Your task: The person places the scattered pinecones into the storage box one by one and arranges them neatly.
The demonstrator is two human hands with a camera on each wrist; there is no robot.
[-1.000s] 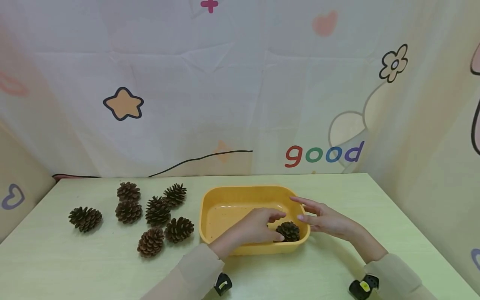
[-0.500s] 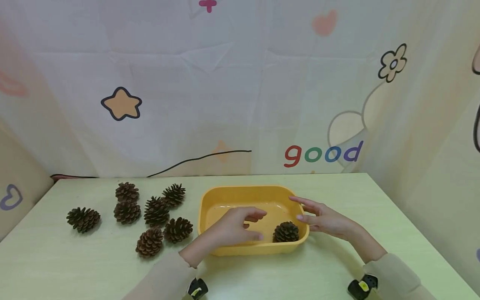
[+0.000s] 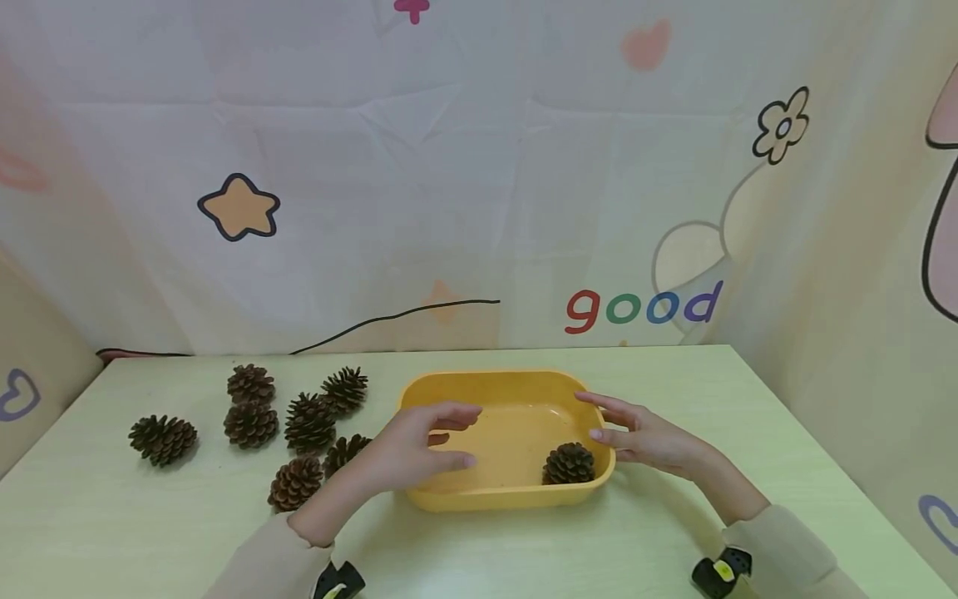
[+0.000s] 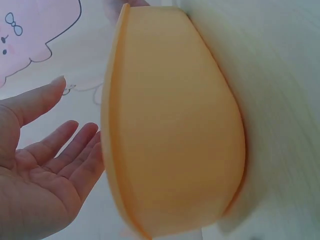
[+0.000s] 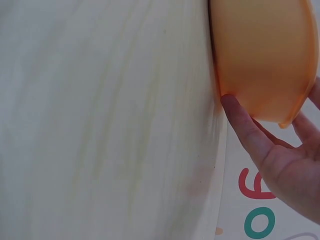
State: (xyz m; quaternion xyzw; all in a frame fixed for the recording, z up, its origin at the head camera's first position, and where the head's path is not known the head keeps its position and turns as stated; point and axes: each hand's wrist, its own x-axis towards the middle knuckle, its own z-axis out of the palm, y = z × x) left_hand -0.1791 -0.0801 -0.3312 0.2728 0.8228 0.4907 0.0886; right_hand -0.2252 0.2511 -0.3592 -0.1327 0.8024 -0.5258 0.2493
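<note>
One brown pine cone [image 3: 569, 463] sits inside the yellow plastic basin [image 3: 516, 499], at its front right corner. My left hand [image 3: 419, 445] is over the basin's left end with fingers spread and nothing between them; the left wrist view shows its bare palm [image 4: 45, 185] beside the basin's rim. At the other end, my right hand [image 3: 651, 437] holds the basin's right side, thumb at the rim. In the right wrist view, fingers [image 5: 240, 117] press against the outer wall.
Several more pine cones [image 3: 250, 424] lie on the pale green table [image 3: 187, 532] left of the basin, one partly hidden by my left hand. A printed cloth [image 3: 374, 208] hangs behind the table.
My left hand has drawn back leftward from the pine cone in the basin, across to the basin's left end. The right hand has kept its place at the right side.
</note>
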